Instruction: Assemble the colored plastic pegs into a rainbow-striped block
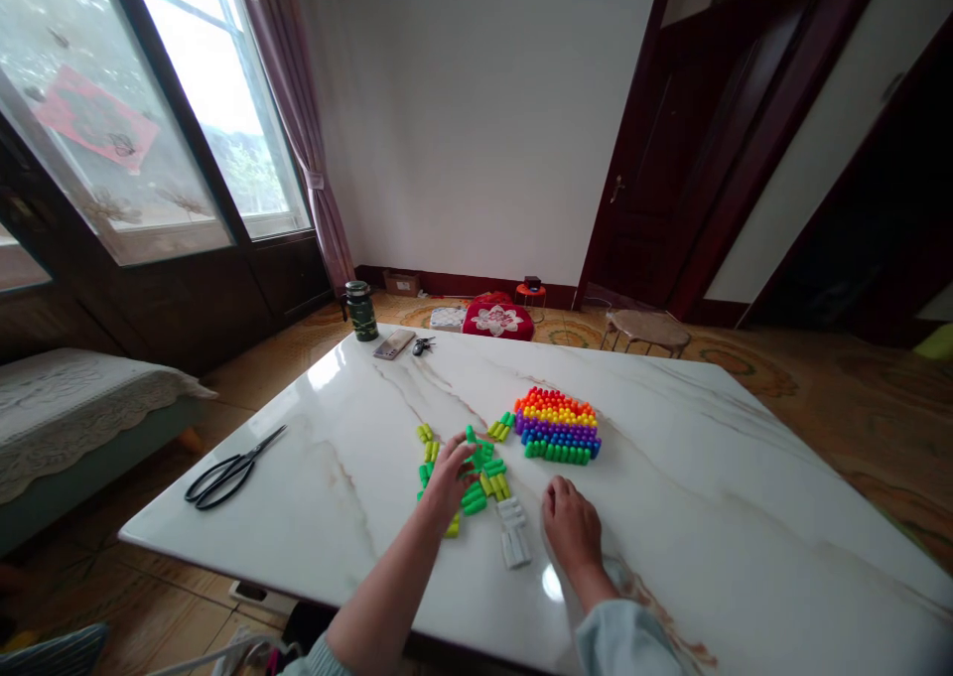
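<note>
My left hand [449,477] reaches over loose green capsule-shaped pieces [474,498], its fingers curved and apart. One green piece [470,434] stands right by its fingertips; whether they touch it I cannot tell. Around it lie yellow-green pieces [493,485] in small joined groups, with white pieces [514,545] nearer to me. On the tabletop to the right rests my right hand [573,527], fingers curled under; what they hold, if anything, is hidden. Just beyond it is a block of capsule pieces [558,426] in red, orange, yellow, purple, blue and green rows.
Black-handled scissors [230,473] lie on the left of the white marble-patterned table [715,497]. Along its far edge are a dark green flask [362,312], a phone [394,344] and keys [423,345]. A stool [646,330] stands beyond the table.
</note>
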`<state>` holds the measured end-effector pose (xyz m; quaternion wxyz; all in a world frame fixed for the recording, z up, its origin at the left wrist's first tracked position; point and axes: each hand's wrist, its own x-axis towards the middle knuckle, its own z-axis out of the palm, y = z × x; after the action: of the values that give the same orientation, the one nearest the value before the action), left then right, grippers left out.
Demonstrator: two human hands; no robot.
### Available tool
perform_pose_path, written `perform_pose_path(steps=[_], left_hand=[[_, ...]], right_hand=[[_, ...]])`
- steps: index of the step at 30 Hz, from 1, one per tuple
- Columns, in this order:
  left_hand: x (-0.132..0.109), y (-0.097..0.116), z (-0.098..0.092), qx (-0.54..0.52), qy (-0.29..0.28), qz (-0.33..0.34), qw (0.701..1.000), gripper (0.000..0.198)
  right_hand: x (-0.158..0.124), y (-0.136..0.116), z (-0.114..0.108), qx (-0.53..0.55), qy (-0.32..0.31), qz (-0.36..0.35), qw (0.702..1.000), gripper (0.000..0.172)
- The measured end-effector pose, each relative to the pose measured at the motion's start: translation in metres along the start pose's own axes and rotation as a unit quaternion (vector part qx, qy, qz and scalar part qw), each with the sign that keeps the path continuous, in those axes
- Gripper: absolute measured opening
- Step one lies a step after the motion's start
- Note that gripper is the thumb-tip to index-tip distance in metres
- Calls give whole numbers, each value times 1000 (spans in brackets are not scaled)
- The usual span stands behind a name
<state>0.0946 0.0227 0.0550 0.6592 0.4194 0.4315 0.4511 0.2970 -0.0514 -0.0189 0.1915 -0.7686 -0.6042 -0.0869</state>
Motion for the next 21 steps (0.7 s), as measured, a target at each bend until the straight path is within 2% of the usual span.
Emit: perform_pose_path(steps=[2,4,5,7,9,11,13,17,21], left_hand=[[-22,-7,5,-136,-71,-95,984,43],[-42,-14,7,-240,-128,-175,946,41],[-50,-18,7,-277,-146,-205,927,41],[-62,-25,6,-299,-156,-237,911,42],[-70,-33,5,-294,-161,-261,905,45],[-76,-39,6,-280,-167,-273,905,48],[-81,-42,8,-254,-165,-277,912,48],[-88,-47,13,-170,-153,-290,930,47],[-91,-55,14,-79,-157,-288,941,59]], right_hand=[[0,2,1,20,-1,5,1000,15],[0,4,1,63,1,13,998,15],[0,5,0,94,-1,26,995,15],[-2,1,-5,187,-13,66,980,17],[-8,-8,-16,314,-37,93,944,22],[-16,-22,-30,427,-65,78,898,31],[-28,-37,-41,477,-97,58,872,35],[-47,-54,-50,514,-118,100,843,38],[-53,-57,-54,519,-117,99,841,31]])
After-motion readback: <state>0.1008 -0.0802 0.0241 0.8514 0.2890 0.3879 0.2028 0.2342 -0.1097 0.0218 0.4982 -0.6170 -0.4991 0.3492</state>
